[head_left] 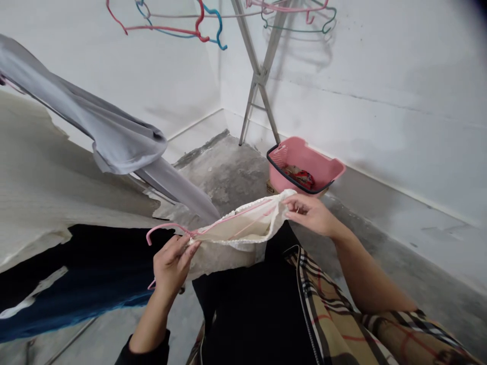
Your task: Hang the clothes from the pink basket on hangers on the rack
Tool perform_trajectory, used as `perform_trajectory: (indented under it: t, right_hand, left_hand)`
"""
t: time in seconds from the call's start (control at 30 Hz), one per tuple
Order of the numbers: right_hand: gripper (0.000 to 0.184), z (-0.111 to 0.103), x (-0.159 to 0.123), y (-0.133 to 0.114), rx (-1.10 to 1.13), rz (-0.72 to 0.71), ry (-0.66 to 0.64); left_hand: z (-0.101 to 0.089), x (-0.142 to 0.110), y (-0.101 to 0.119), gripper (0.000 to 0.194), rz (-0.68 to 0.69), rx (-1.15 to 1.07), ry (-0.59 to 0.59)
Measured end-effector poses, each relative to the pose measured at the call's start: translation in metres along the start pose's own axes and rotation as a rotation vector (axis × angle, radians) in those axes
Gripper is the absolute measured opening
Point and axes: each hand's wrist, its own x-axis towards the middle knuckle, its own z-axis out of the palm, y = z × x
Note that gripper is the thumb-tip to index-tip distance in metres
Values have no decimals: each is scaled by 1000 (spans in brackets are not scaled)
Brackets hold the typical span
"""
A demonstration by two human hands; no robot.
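A white garment with a gathered edge point(228, 258) is stretched between my two hands in front of my body. Inside its opening lies a pink hanger point(167, 227), its hook sticking out to the left. My left hand point(173, 261) pinches the garment's edge close to the hanger's neck. At the garment's far right end, the fingers of my right hand point(310, 213) close on its gathered edge. Part of the hanger is covered by the cloth.
A pink basket point(323, 170) with a dark handle and some red cloth inside stands by the wall. Behind it rises a metal folding rack point(259, 78) with red point(163, 29), blue, pink and green hangers above. Grey clothing point(125, 147) and other garments hang at the left.
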Motion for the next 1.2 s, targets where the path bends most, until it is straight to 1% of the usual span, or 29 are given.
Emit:
perform_trajectory:
  t: [0.07,0.1,0.13,0.17,0.2,0.23,0.3,0.4,0.47,0.57,0.63,0.7,0.77,0.9,0.97,1.0,1.03,1.07,1.1,1.17,1.2]
  right_hand:
    - [33,-12,1,-7,-168,-107,110]
    - [39,-16,3,-9,-274,-163,128]
    - [46,-20,6,-10,-382,-212,90]
    - [50,-21,9,-10,-476,-246,12]
    - [49,-22,13,-9,-549,-266,-71]
    - [43,-22,16,-8,-600,-277,-137]
    - [35,-22,21,-8,-644,-302,-186]
    - [37,-19,24,-13,-657,-411,-166]
    - [34,-17,25,-20,-674,-471,-188]
    - [32,-13,25,-32,-660,-521,-241]
    - [29,-14,24,-40,-631,-554,-228]
    - [27,-20,23,-48,-634,-595,-169]
    - [25,-31,21,-57,-653,-631,-77]
    - [23,-61,17,-73,-758,-667,95]
    - [21,-76,17,-80,-868,-631,179]
    - [22,-83,19,-83,-938,-579,225]
    - [28,-89,21,-87,-1019,-503,265]
    - [36,-94,25,-92,-1101,-418,312]
    - [42,-98,30,-98,-1175,-332,370]
    - [47,-101,42,-115,-1258,-220,470]
    - [46,-100,49,-124,-1267,-202,520]
  left_hand:
    - [-3,3,-2,17,-11,-55,-10]
    - [-4,5,-3,15,-13,-82,-15]
    - [-5,7,-3,13,-12,-107,-22]
    - [-6,9,-3,11,-10,-131,-24]
    - [-6,11,-3,8,-6,-151,-23]
    - [-6,13,-3,7,-2,-167,-21]
    - [-5,16,-2,7,-15,-182,-25]
    - [0,20,4,11,-55,-194,-42]
    - [4,23,9,14,-62,-216,-80]
    - [10,29,18,17,-32,-250,-148]
    - [9,33,19,19,11,-244,-147]
    - [5,35,16,21,46,-191,-126]
    - [-2,35,6,22,52,-100,-97]
    - [-10,30,-23,20,-19,101,-3]
    - [-8,24,-38,21,-89,203,84]
    - [-5,19,-46,23,-133,245,127]
    - [-1,13,-53,25,-178,274,155]
    - [4,6,-61,27,-224,290,155]
    - [11,-3,-68,29,-274,298,120]
    - [26,-24,-83,34,-398,332,-46]
    - [34,-36,-91,37,-471,367,-151]
